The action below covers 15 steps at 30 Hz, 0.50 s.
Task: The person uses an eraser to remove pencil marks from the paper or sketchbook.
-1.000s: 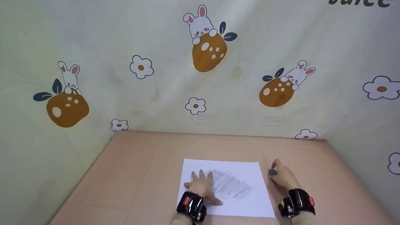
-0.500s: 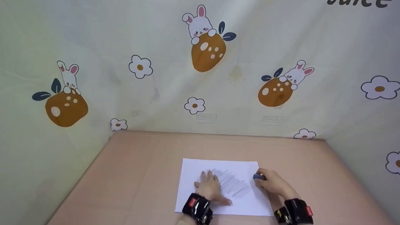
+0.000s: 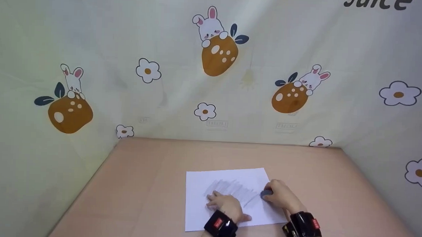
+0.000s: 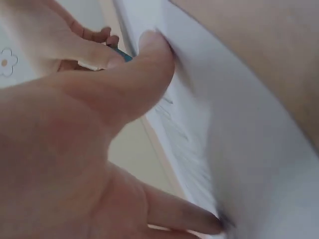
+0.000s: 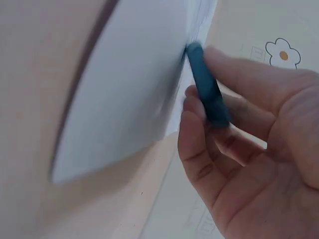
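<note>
A white sheet of paper (image 3: 195, 214) lies on the table, slightly turned, with grey pencil shading (image 3: 228, 187) across its middle. My left hand (image 3: 230, 206) rests on the sheet's lower middle, thumb spread to the right and fingertips on the shading. In the left wrist view its thumb (image 4: 149, 64) touches the paper, which bulges up between thumb and fingers. At the sheet's right side my right hand (image 3: 282, 195) pinches a small teal-blue eraser (image 5: 205, 82) between thumb and fingers. One end of the eraser is right at the paper's surface in the right wrist view.
The table (image 3: 152, 186) has a plain pinkish-tan cover. A pale curtain (image 3: 172, 33) printed with rabbits, fruit and flowers rises along its back and both sides. Black camera bands (image 3: 221, 227) sit on both wrists.
My right hand has come left from beside the sheet onto its right part, carrying the eraser. My left hand has slid right and nearer. The sheet has turned slightly counterclockwise.
</note>
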{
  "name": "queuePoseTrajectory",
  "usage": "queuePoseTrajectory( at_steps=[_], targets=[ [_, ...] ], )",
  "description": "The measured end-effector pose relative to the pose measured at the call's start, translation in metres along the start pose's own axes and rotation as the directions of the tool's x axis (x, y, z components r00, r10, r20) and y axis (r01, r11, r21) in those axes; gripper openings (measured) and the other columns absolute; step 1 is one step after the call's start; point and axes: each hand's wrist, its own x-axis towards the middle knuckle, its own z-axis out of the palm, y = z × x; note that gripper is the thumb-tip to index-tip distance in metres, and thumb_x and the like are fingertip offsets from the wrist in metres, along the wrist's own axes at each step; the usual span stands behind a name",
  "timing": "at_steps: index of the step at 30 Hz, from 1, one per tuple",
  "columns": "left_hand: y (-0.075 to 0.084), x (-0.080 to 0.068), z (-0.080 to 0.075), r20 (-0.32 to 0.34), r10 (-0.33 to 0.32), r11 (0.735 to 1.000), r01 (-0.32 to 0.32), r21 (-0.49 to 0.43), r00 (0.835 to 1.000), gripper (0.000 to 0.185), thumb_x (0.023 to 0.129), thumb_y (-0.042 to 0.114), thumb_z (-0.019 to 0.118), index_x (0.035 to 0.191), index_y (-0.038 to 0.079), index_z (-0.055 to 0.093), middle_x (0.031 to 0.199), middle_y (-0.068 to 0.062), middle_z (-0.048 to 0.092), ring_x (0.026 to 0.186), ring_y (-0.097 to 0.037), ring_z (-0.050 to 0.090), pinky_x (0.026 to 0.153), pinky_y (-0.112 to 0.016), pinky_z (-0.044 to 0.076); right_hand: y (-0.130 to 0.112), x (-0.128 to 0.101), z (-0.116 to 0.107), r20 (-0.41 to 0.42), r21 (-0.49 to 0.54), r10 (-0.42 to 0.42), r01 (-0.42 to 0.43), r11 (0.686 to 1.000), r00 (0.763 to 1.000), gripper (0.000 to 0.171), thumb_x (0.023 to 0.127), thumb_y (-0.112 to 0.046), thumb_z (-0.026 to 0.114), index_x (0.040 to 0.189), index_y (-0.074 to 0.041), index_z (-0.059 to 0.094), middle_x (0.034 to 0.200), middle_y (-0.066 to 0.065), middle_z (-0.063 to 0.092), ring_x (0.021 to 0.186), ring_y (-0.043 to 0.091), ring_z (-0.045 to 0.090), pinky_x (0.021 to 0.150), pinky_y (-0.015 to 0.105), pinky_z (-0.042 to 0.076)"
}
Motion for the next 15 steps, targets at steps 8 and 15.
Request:
queuePoseTrajectory(
  at_steps=[8, 15],
  targets=[
    [-0.0016, -0.0014, 0.0005, -0.002, 0.071, 0.997, -0.071, 0.006, 0.997, 0.112, 0.050, 0.088, 0.053, 0.130, 0.008, 0.052, 0.142, -0.020, 0.039, 0.127, -0.044, 0.039, 0.092, -0.048, 0.048, -0.0033, -0.0036, 0.0013, -0.015, -0.042, 0.057, -0.058, 0.997, 0.998, 0.015, 0.077, -0.010, 0.068, 0.078, -0.007, 0.053, 0.064, 0.001, 0.053, 0.060, 0.014, 0.050, 0.056, 0.029, 0.043],
    [-0.0003, -0.0044, 0.0028, -0.009, -0.020, 0.998, 0.020, 0.059, 1.000, 0.116, 0.048, 0.094, 0.041, 0.128, 0.011, 0.054, 0.141, -0.022, 0.040, 0.127, -0.044, 0.039, 0.092, -0.051, 0.046, -0.0050, -0.0053, -0.0002, 0.019, -0.062, 0.112, -0.110, 0.992, 0.994, 0.014, 0.080, -0.014, 0.066, 0.077, -0.007, 0.054, 0.065, 0.002, 0.053, 0.060, 0.015, 0.050, 0.057, 0.031, 0.044]
  ],
)
